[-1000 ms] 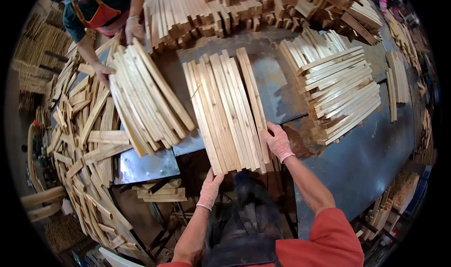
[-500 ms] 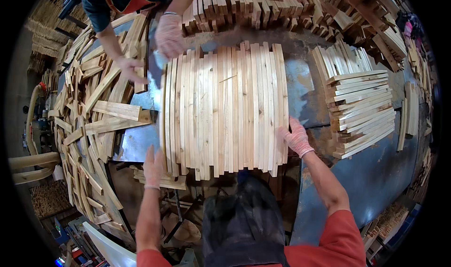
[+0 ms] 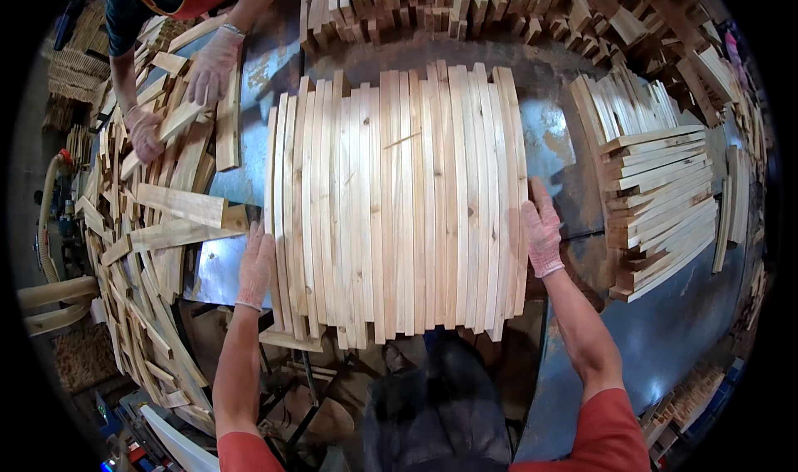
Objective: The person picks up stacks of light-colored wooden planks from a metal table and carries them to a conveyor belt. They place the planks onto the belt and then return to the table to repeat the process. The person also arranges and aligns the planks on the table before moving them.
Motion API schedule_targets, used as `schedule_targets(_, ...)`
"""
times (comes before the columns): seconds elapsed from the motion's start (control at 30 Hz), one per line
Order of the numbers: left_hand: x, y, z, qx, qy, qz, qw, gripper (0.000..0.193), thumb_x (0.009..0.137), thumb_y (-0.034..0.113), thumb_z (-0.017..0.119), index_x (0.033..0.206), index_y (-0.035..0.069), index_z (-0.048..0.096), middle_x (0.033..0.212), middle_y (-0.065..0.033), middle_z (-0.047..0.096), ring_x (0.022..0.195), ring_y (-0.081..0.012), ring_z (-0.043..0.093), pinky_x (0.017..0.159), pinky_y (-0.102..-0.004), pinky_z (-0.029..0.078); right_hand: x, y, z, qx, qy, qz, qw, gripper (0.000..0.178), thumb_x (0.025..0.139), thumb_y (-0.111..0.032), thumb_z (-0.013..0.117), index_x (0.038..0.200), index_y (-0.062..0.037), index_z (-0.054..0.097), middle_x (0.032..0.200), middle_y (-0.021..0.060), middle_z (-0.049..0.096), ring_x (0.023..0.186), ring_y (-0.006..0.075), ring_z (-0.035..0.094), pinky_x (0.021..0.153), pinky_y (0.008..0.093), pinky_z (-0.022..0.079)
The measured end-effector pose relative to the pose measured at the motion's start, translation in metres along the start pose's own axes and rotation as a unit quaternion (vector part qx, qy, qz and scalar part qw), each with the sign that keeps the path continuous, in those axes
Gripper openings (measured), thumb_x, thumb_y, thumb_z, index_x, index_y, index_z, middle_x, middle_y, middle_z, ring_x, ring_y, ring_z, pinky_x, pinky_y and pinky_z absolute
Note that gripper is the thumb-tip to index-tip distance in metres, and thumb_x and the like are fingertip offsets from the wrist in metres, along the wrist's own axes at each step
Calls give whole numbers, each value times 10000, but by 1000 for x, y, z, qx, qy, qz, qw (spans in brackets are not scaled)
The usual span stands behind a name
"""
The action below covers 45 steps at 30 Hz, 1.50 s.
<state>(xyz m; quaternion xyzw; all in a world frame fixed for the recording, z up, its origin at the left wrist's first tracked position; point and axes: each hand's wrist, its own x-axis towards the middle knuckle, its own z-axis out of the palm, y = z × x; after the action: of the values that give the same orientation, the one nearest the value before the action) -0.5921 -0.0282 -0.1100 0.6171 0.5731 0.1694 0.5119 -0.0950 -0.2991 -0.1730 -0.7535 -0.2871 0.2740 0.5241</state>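
Note:
A row of pale wooden strips (image 3: 399, 206) lies side by side across the metal table, its ends uneven and overhanging the near edge. Against the left side of the row, my left hand (image 3: 256, 264) is laid flat in a pale glove, fingers straight. My right hand (image 3: 543, 229), gloved too, rests at the right side with its fingers extended and slightly apart. A thin sliver of wood (image 3: 403, 140) lies on top of the strips.
At the far left, a co-worker's gloved hands (image 3: 214, 65) hold a wooden board (image 3: 181, 121) over a loose heap of boards (image 3: 158, 248). On the right are stacked strips (image 3: 661, 214). More pieces (image 3: 416, 2) stand along the back. The blue-grey metal table (image 3: 648, 347) continues right.
My left hand has moved up and left against the row's side. The strips appear larger and lower in view. The co-worker's hands have moved left onto a board.

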Motion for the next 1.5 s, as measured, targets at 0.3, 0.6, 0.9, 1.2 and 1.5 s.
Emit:
schedule_targets(0.3,24,33,24,-201,-72,-110,971,770,988,227,711,1649,34,366,1483,-108,596,1301,-223,613,1112,-365,493,-9,-20,21,350,26,116,929,671,1086,-172,609,1679,0,345,1656,176,466,1450,224,515,1203,352,428)
schedule_targets(0.6,-30,-5,29,-311,-113,-185,925,738,864,185,838,1505,0,524,1347,-141,673,1171,-268,686,975,-418,586,-105,-12,-31,303,20,220,927,656,998,-200,669,1579,32,471,1485,159,605,1307,248,621,1120,376,506)
schedule_targets(0.9,-88,-2,43,-303,-153,-264,903,791,807,206,872,1484,-39,545,1300,-151,701,1106,-293,713,942,-437,601,-147,54,-86,377,-86,345,856,625,878,-162,786,1451,21,615,1329,135,721,1163,262,727,1042,422,585)
schedule_targets(1.2,-176,23,29,-345,-136,-241,897,834,770,177,822,1499,-78,509,1334,-126,664,1172,-238,645,1064,-363,505,-175,-56,-113,373,-162,323,854,811,855,-278,806,1523,79,518,1375,187,696,1247,299,700,1106,427,554)
schedule_targets(1.5,-335,28,-37,-442,-45,-151,883,549,901,117,777,1407,-14,610,1181,-66,733,1048,-165,701,880,-310,536,-204,-41,-101,320,-217,274,881,682,806,-177,716,1428,73,588,1293,158,738,1114,248,731,915,383,574)
